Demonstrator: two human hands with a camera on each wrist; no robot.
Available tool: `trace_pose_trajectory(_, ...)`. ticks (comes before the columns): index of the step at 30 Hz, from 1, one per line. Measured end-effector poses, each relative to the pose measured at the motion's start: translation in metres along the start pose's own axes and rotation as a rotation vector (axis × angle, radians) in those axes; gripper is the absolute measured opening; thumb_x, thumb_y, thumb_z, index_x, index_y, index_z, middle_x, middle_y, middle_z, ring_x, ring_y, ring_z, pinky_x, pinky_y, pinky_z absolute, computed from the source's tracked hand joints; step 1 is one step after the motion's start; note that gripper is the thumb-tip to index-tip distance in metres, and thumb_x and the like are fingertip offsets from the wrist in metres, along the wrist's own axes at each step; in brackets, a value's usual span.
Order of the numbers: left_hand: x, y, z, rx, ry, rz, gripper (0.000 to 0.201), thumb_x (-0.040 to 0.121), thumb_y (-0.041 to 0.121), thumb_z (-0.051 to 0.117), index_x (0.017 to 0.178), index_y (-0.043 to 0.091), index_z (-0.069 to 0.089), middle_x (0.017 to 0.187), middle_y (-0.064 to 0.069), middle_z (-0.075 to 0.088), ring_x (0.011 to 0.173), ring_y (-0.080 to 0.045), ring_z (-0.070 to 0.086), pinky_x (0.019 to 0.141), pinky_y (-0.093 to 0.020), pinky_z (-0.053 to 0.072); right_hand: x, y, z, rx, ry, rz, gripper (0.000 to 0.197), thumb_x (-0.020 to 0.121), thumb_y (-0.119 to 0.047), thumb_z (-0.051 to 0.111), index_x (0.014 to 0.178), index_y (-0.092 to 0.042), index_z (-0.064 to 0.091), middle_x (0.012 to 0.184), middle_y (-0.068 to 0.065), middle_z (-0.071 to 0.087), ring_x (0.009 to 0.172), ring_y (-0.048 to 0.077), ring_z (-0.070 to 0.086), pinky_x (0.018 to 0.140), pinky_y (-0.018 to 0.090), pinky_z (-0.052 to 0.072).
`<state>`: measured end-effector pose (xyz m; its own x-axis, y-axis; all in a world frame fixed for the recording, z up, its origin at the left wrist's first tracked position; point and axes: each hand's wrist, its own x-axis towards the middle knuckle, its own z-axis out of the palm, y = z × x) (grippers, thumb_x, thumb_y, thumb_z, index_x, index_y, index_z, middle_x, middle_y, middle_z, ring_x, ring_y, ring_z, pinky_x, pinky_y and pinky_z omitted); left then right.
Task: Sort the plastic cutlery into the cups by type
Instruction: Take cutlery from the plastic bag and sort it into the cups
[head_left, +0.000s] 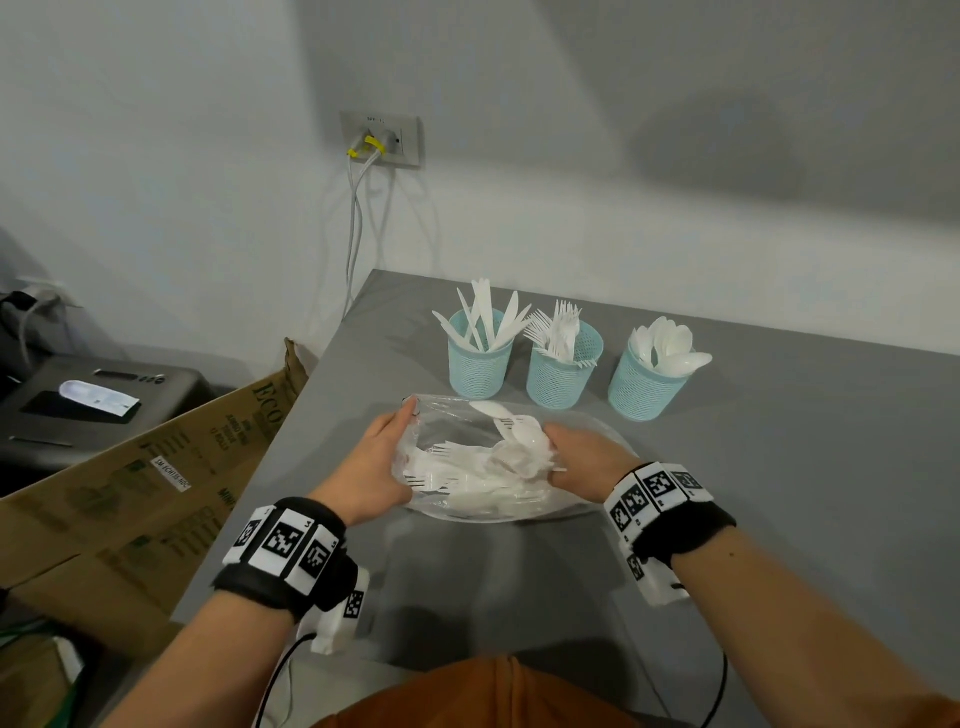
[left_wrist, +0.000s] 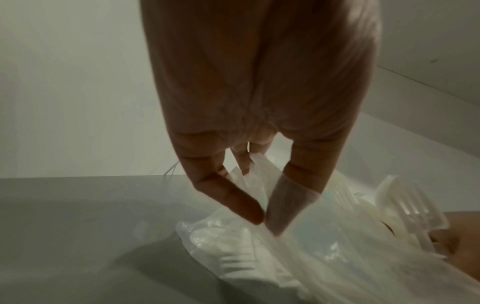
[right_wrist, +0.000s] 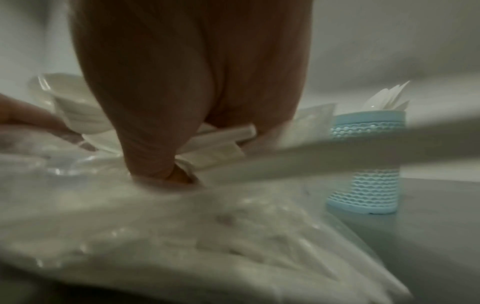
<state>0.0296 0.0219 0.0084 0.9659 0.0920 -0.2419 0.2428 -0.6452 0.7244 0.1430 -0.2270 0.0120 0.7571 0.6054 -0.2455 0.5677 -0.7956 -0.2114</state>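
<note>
while the grey bench (head_left: 779, 467) fills the middle and right of the head view, a clear plastic bag (head_left: 457, 431) of unsorted white cutlery (head_left: 467, 467) is seen just below frame centre, lying on a clear plate (head_left: 597, 506). above it, three blue mesh cups are lined up: the knife cup (head_left: 480, 364) at the left, the fork cup (head_left: 561, 374) in the middle, the spoon cup (head_left: 644, 384) at the right, each already partly filled. the bag is gripped at its left edge by the left hand (head_left: 379, 467), film being pinched between thumb and fingers (left_wrist: 233, 203) in the left wrist view. the bag's right side is gripped by the right hand (head_left: 587, 457), fingers curled into crumpled film and pieces; exactly what is pinched cannot be told from the blurred right wrist view. the remaining cutlery is judged still to be inside the bag. if the film is pulled apart sharply, pieces could be spilled past the plate onto the bench, or the nearby cups could be knocked. tangled tines may snag the film, so several mixed types could be dragged out together.
</note>
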Motion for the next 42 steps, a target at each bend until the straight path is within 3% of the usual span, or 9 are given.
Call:
trace_pose_trajectory(7, 0.001, 0.003, 0.004, 0.035, 0.016, -0.021, 0.105, 0.073, -0.001, 0.068, 0.152, 0.031, 0.006, 0.148, 0.001, 0.027, 0.121, -0.019, 0.040, 0.088, -0.022, 0.046, -0.005, -0.005, 0.001, 0.113, 0.131, -0.012, 0.036, 0.095, -0.034, 0.051, 0.122, -0.010, 0.048, 0.119, 0.008, 0.060, 0.109, 0.025, 0.055, 0.086, 0.028, 0.037)
trace_pose_trajectory(12, -0.008, 0.026, 0.016, 0.334, 0.327, 0.112, 0.078, 0.068, 0.053, 0.066, 0.138, 0.041, 0.034, 0.145, 0.007, 0.022, 0.133, -0.016, 0.017, 0.107, -0.037, 0.019, 0.000, -0.035, -0.010, 0.654, 0.251, -0.069, 0.038, 0.096, -0.035, 0.049, 0.129, -0.016, 0.044, 0.112, 0.000, 0.063, 0.102, 0.016, 0.060, 0.084, 0.026, 0.043)
trace_pose_trajectory(15, 0.000, 0.046, 0.029, 0.116, 0.163, 0.191, 0.093, 0.056, 0.077, 0.058, 0.137, 0.036, 0.038, 0.137, 0.014, 0.036, 0.128, -0.008, 0.029, 0.107, -0.031, 0.024, 0.005, -0.062, -0.015, 0.935, 0.330, -0.118, 0.035, 0.097, -0.029, 0.050, 0.129, -0.014, 0.049, 0.118, -0.005, 0.062, 0.110, 0.002, 0.057, 0.095, 0.016, 0.043)
trace_pose_trajectory(18, 0.010, 0.057, 0.029, -0.182, 0.036, 0.172, 0.085, 0.062, 0.059, 0.076, 0.135, 0.030, 0.041, 0.128, 0.013, 0.052, 0.116, -0.006, 0.051, 0.089, -0.029, 0.050, 0.002, -0.077, -0.020, 1.118, 0.338, -0.054, 0.039, 0.097, -0.029, 0.050, 0.132, -0.014, 0.044, 0.128, 0.000, 0.056, 0.115, 0.006, 0.054, 0.091, 0.009, 0.040)
trace_pose_trajectory(23, 0.016, 0.063, 0.032, -0.321, 0.080, 0.297, 0.065, 0.072, 0.020, 0.078, 0.126, 0.027, 0.043, 0.116, 0.015, 0.061, 0.107, 0.005, 0.058, 0.090, -0.014, 0.047, 0.004, -0.083, -0.014, 1.285, 0.129, -0.015, 0.062, 0.089, -0.056, 0.050, 0.141, -0.024, 0.039, 0.135, -0.004, 0.054, 0.125, 0.009, 0.051, 0.112, 0.037, 0.036)
trace_pose_trajectory(32, 0.024, 0.063, 0.046, -0.409, 0.214, 0.358, 0.038, 0.089, 0.001, 0.050, 0.123, 0.016, 0.046, 0.084, 0.016, 0.054, 0.065, 0.004, 0.054, 0.055, -0.009, 0.045, 0.004, -0.089, -0.024, 1.317, 0.035, -0.072, 0.046, 0.097, -0.027, 0.049, 0.142, -0.029, 0.038, 0.135, -0.011, 0.047, 0.127, 0.004, 0.044, 0.108, 0.026, 0.034)
trace_pose_trajectory(35, 0.024, 0.059, 0.044, -0.392, 0.206, 0.379, 0.028, 0.089, 0.003, 0.045, 0.116, 0.009, 0.050, 0.084, 0.013, 0.055, 0.072, -0.001, 0.055, 0.063, -0.007, 0.045, 0.010, -0.087, -0.022, 1.292, 0.069, -0.023, 0.051, 0.090, -0.024, 0.061, 0.138, -0.021, 0.044, 0.128, -0.005, 0.057, 0.116, 0.009, 0.056, 0.100, 0.031, 0.047)
trace_pose_trajectory(39, 0.026, 0.047, 0.041, -0.349, 0.179, 0.435, 0.053, 0.087, 0.014, 0.044, 0.139, 0.016, 0.037, 0.127, 0.008, 0.054, 0.115, 0.001, 0.051, 0.095, -0.010, 0.040, 0.012, -0.083, -0.030, 1.388, 0.282, 0.018, 0.082, 0.066, -0.027, 0.085, 0.134, -0.021, 0.041, 0.123, 0.002, 0.062, 0.112, 0.012, 0.062, 0.098, 0.039, 0.051)
trace_pose_trajectory(42, 0.029, 0.037, 0.044, -0.330, 0.162, 0.389, 0.046, 0.085, 0.022, 0.045, 0.130, 0.018, 0.038, 0.115, 0.009, 0.054, 0.104, -0.006, 0.052, 0.086, -0.017, 0.042, 0.002, -0.085, -0.061, 1.342, 0.494, -0.094, 0.080, 0.078, -0.029, 0.075, 0.142, -0.035, 0.029, 0.123, -0.016, 0.049, 0.107, -0.015, 0.051, 0.089, 0.013, 0.045)
